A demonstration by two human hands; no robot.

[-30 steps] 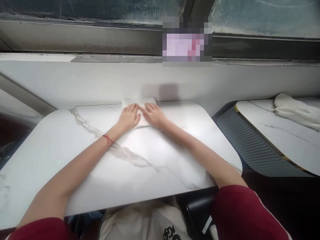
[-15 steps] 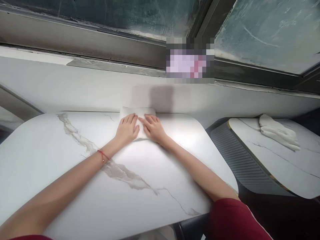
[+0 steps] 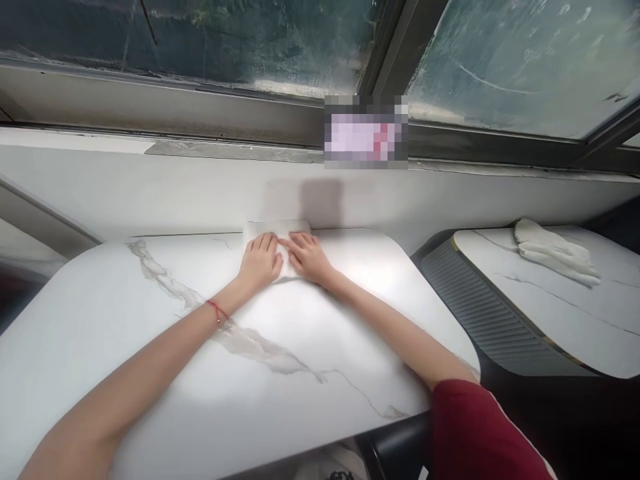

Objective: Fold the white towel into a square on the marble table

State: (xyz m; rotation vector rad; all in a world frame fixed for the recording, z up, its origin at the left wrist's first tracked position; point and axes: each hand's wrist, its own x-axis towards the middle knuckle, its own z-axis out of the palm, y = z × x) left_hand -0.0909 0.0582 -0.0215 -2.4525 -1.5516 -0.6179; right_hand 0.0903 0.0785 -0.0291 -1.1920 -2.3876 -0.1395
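Observation:
A folded white cloth (image 3: 285,227) lies at the back edge of the white marble-patterned table (image 3: 210,400), its far edge reaching the wall. Flat on the left part of the cloth rests my left hand (image 3: 261,259), fingers stretched forward and thumb pointing inward. My right hand (image 3: 309,255) presses on the cloth's right part with its fingers extended. The fingertips of both hands come close together near the middle. Some of the cloth is hidden under the hands. A thin red bracelet (image 3: 218,311) circles my left wrist.
A white wall (image 3: 200,190) and window frame (image 3: 200,110) border the table's far side. To the right stands a second marble-patterned table (image 3: 565,320) with a crumpled pale cloth (image 3: 555,250) on it. A blurred-out patch (image 3: 365,137) covers something at the window ledge.
The camera view has tilted slightly, so the window and table shift in the picture. Both hands remain flat on the cloth at the table's back edge, with little visible movement.

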